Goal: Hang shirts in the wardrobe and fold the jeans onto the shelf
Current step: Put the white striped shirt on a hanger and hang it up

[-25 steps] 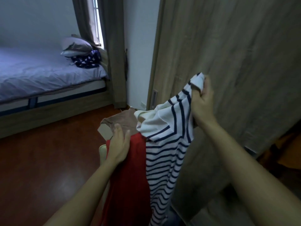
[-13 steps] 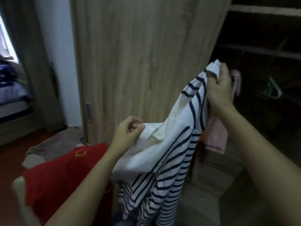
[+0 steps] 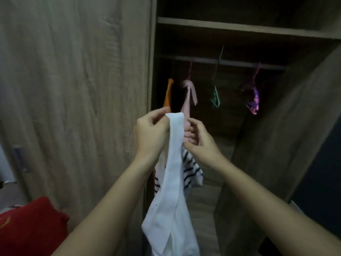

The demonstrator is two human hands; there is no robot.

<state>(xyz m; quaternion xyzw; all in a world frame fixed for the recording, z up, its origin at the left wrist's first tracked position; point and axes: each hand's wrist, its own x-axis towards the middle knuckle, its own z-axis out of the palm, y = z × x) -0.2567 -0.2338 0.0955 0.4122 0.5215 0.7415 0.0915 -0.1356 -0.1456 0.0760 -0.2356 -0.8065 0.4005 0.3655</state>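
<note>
I hold a white shirt with navy stripes [image 3: 175,174] up in front of the open wardrobe. My left hand [image 3: 151,133] pinches its white top edge between thumb and fingers. My right hand [image 3: 199,139] grips the fabric just to the right, fingers curled behind it. The shirt hangs down between my forearms, its striped part bunched behind the white strip. Inside the wardrobe a rail [image 3: 230,62] carries an orange garment [image 3: 168,95], a pink garment [image 3: 189,97], an empty green hanger [image 3: 215,97] and purple hangers [image 3: 252,100].
The wooden wardrobe door [image 3: 77,89] fills the left half. A shelf [image 3: 239,27] runs above the rail. The wardrobe's right side panel [image 3: 286,135] slants close to my right arm. A red garment [image 3: 31,226] lies at the lower left.
The view has swung right to face the wardrobe's inside. My two hands have come together at the shirt's top edge; the right hand came down from holding it high.
</note>
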